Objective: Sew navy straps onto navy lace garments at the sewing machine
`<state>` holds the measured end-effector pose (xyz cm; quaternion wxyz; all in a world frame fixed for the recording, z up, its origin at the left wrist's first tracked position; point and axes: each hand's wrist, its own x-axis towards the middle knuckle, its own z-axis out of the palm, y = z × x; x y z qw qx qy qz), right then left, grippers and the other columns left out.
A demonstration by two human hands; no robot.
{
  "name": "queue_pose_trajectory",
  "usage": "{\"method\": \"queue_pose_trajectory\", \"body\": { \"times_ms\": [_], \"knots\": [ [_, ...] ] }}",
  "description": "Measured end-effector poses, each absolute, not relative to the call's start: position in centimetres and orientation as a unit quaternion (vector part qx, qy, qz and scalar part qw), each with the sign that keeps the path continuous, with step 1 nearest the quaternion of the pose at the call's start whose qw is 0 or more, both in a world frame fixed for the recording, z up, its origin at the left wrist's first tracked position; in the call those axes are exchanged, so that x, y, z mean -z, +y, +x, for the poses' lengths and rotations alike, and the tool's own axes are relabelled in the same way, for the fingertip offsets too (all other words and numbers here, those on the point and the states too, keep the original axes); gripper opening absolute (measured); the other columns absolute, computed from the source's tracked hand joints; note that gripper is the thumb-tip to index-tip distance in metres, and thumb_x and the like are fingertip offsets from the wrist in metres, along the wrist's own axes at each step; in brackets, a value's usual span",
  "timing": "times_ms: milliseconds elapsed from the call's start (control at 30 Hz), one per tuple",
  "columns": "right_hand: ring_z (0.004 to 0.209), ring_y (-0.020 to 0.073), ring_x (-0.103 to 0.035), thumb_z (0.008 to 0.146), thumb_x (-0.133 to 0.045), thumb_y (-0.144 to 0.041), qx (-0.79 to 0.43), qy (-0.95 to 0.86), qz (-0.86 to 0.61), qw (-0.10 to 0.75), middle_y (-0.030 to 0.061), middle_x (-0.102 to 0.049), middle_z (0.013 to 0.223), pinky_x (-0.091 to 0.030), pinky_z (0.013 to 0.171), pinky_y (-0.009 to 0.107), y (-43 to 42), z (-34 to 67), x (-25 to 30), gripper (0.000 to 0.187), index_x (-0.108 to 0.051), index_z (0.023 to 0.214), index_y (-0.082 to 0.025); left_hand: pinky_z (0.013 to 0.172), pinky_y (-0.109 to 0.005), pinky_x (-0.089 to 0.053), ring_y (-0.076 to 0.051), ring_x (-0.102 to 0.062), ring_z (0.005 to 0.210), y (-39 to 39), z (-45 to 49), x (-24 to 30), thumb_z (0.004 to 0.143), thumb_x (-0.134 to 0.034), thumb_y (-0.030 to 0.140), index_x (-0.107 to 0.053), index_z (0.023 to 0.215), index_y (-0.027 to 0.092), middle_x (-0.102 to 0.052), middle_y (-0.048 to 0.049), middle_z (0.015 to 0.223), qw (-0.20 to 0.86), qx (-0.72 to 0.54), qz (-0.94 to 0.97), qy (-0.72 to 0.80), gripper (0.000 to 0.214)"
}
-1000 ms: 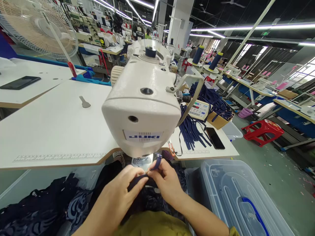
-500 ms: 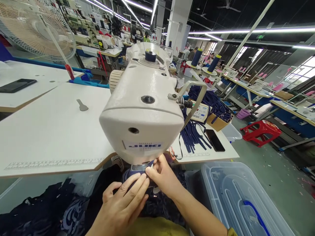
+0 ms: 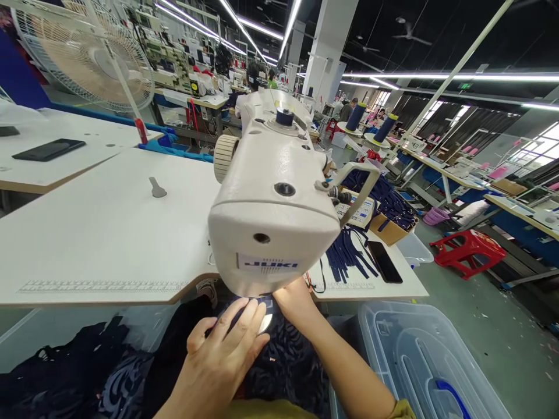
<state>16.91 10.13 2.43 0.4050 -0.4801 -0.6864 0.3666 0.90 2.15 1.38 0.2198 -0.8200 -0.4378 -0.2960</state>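
Observation:
A cream JUKI sewing machine fills the middle, its head hiding the needle area. My left hand lies palm down just below the head, fingers stretched out over navy fabric at the work area. Beside its fingertips shows a small white, rounded piece whose kind I cannot make out. My right hand reaches in under the head's right side, and its fingers are hidden there. Dark patterned fabric hangs below both hands, over my lap.
A white tabletop with a printed ruler spreads left, bearing a small grey metal piece. On the right are navy strips, a black phone and a cardboard box. A lidded plastic bin stands at lower right.
My right hand has moved from beside the left fingertips to deeper behind the machine head. The white piece shows more now, and the whole view has shifted slightly.

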Motion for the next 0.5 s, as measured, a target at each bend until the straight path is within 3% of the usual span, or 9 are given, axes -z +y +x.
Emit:
{"method": "queue_pose_trajectory", "body": {
  "times_ms": [500],
  "knots": [
    [0.079,0.0200,-0.060,0.087,-0.045,-0.016,-0.214,-0.788,-0.485,0.311,0.0036,-0.066,0.077,-0.046,0.074,0.030,11.3,17.3,-1.1,0.022,-0.064,0.098,-0.022,0.077,-0.033,-0.035,-0.018,-0.061,0.100,2.2,2.0,-2.3,0.092,-0.048,0.029,-0.060,0.118,0.021,-0.069,0.0019,0.113,0.175,0.347,-0.793,-0.468,0.030]
  ]
}}
